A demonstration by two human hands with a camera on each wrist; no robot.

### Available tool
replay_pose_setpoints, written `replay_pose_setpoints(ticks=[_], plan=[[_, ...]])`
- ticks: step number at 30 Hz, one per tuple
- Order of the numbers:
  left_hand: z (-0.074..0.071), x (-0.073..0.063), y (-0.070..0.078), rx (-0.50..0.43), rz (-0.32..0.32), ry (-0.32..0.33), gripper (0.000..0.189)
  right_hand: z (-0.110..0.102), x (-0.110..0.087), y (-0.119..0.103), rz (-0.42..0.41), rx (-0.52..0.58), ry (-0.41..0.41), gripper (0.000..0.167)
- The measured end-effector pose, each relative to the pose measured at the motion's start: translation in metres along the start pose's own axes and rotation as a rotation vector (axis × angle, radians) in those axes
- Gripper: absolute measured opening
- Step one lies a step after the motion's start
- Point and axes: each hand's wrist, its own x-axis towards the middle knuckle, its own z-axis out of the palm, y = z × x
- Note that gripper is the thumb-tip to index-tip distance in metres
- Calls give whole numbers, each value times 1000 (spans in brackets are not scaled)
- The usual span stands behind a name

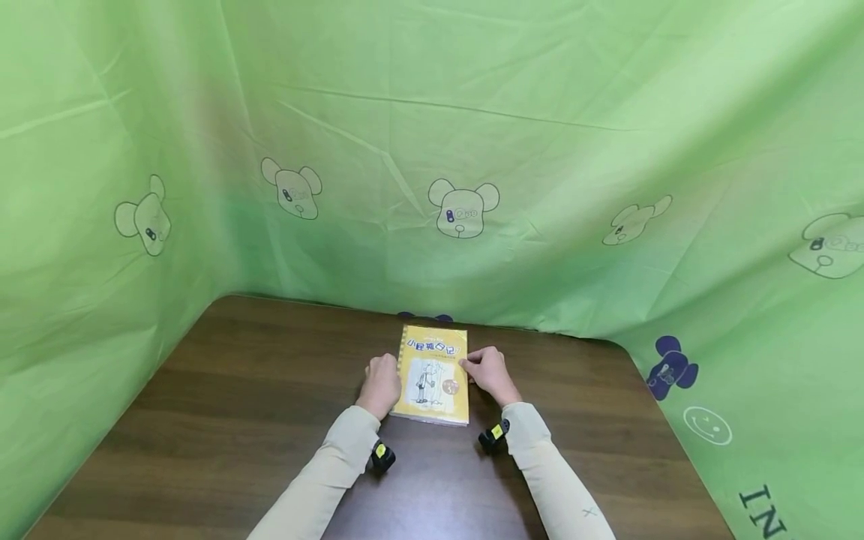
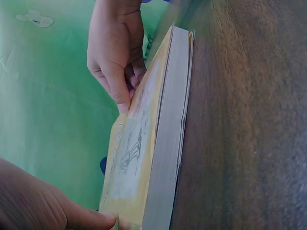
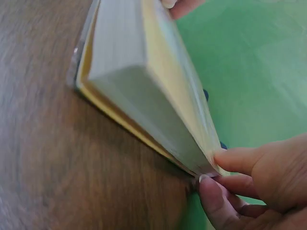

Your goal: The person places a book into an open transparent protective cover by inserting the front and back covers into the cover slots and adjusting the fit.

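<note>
A thick paperback book (image 1: 432,375) with a yellow cover, Chinese title characters and a cartoon figure lies face up on the brown table. My left hand (image 1: 381,381) grips its left edge, the spine side, with the thumb (image 2: 96,218) on the cover; the other fingers are hidden there. At the opposite edge, my right hand (image 1: 491,371) pinches the book, thumb on the cover and fingers (image 3: 216,201) against the lower side of the page edge. The pages (image 3: 129,100) are together, with a narrow gap above the back cover in the right wrist view.
The dark wooden table (image 1: 256,420) reaches back to a green curtain (image 1: 378,247) printed with bear heads, which also hangs at both sides. The book lies near the table's far edge. Each wrist carries a small black camera (image 1: 382,457).
</note>
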Motion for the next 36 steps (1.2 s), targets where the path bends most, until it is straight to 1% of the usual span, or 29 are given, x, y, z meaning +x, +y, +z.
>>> replay_pose_setpoints(ticks=[4,8,12,15,17,19,21,24,25,27,30,33,35,36], plan=[[0,0,0,1,-7,5,20,0,-1,0,-16,-8,-19,21],[0,-1,2,-2,-32,-15,17,1,-4,0,-16,-21,-24,22],[-1,-2,1,21,-24,-35,13,3,-6,0,-24,-75,-2,24],[-3,-2,-2,37,-12,-46,15,4,-6,0,-55,-176,13,24],[-5,0,-6,40,5,-54,21,5,-6,-1,-75,-252,15,22],[-6,3,-12,24,34,-67,26,4,-5,-2,-91,-322,9,22],[-9,9,-18,6,81,-79,22,1,-3,-2,-94,-360,-9,23],[-16,19,-27,-4,172,-92,8,-6,-2,-3,-117,-379,-21,35],[-20,23,-29,1,196,-102,11,-9,-2,-4,-132,-379,-27,39],[-27,29,-37,34,242,-102,22,-16,-3,-4,-174,-382,-29,48],[-38,39,-52,112,295,-70,34,-27,-5,-1,-230,-385,-32,55],[-48,48,-68,216,295,-2,50,-39,-3,6,-248,-416,3,64],[-54,54,-78,261,270,31,61,-46,0,10,-236,-448,41,72],[-57,56,-82,275,254,42,66,-49,2,12,-217,-464,57,76]])
